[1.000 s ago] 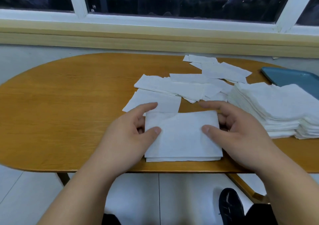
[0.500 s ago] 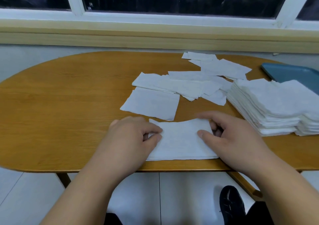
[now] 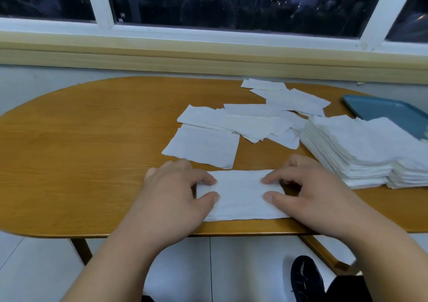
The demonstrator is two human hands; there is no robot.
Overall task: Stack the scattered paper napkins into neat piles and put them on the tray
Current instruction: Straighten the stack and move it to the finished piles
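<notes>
A small stack of white napkins [image 3: 240,195] lies at the near edge of the oval wooden table [image 3: 92,153]. My left hand [image 3: 171,197] grips its left end, thumb on top and fingers curled at the far edge. My right hand [image 3: 310,192] grips its right end the same way. One loose napkin [image 3: 203,146] lies just behind the stack. More scattered napkins [image 3: 254,123] spread behind that. Two tall napkin piles [image 3: 361,148] stand to the right, overlapping the near corner of the blue tray [image 3: 384,111].
The table's left half is bare wood. A window sill and wall run right behind the table. Below the near edge are tiled floor, a table leg [image 3: 81,248] and my dark shoe [image 3: 305,278].
Both hands pulled the small stack toward the near edge and curled over its ends. The stack now looks shorter front to back, and the loose napkin behind it is uncovered.
</notes>
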